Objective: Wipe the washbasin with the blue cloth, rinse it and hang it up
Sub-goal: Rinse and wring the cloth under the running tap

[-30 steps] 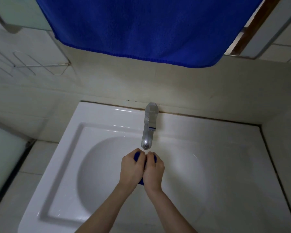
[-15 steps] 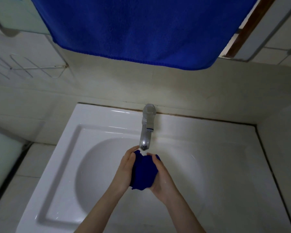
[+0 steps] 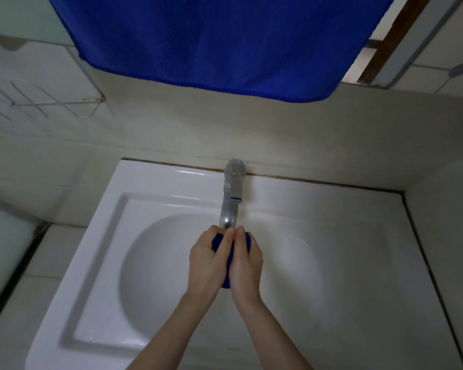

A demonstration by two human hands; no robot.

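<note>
Both hands are clamped together around the blue cloth (image 3: 226,283), which is wadded into a tight ball between the palms: the left hand (image 3: 206,260) and the right hand (image 3: 249,264) curl their fingers over it, so only slivers of blue show at the fingertips and below the heels of the hands. The bundle sits at the centre of the frame, over the bowl of the washbasin (image 3: 145,182) and just beneath the spout of the tap (image 3: 231,204), with the fingertips almost at the spout. Whether water is running cannot be told. This looks like the rinse or wring step, with the hanging not yet done. The risks from here are modest. Squeezing this close to the spout could knock the knuckles against it, and a hard wring held high could spray water over the basin's rim onto the tiles around it. A cloth balled this tightly may rinse poorly inside. A larger blue towel (image 3: 225,41) already fills the upper middle of the frame, so hanging space there looks crowded; a wire rack (image 3: 54,102) sits at the upper left.
</note>
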